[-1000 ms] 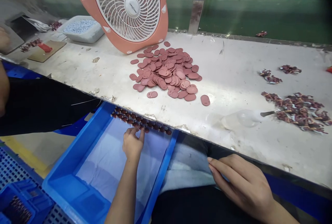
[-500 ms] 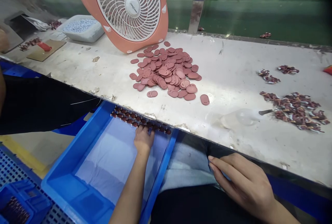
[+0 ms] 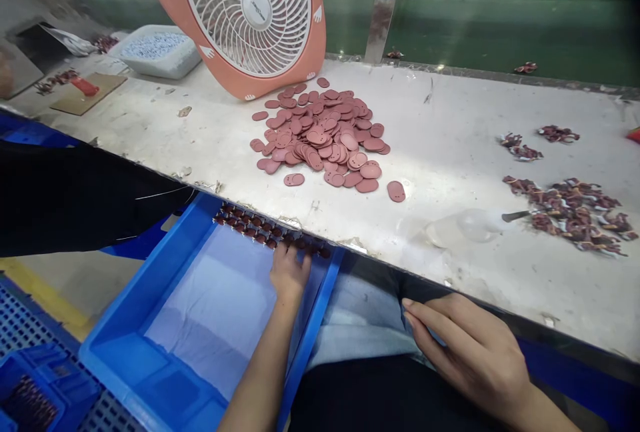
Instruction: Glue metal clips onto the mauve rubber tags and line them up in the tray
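My left hand (image 3: 290,271) reaches into a blue plastic bin (image 3: 150,272) on my left. Its fingers are apart and touch rows of small dark red pieces (image 3: 250,224) lined up on a pale sheet (image 3: 215,299) along the bin's far side. The fingertips partly cover a few pieces. My right hand (image 3: 475,345) hangs over my lap, before the table edge, thumb and forefinger pinched together; what they hold, if anything, does not show. On the table lies a heap of flat reddish-brown oval pieces (image 3: 325,135).
An orange fan (image 3: 255,9) stands behind the heap. Small brown-and-white figures (image 3: 575,212) lie on the right near a thin dark-tipped tool (image 3: 517,216). A tray of pale bits (image 3: 157,52) stands back left. A co-worker's dark sleeve (image 3: 85,199) is on the left.
My left hand has moved a little to the right along the rows, uncovering another piece. My right hand stays in place, still pinched.
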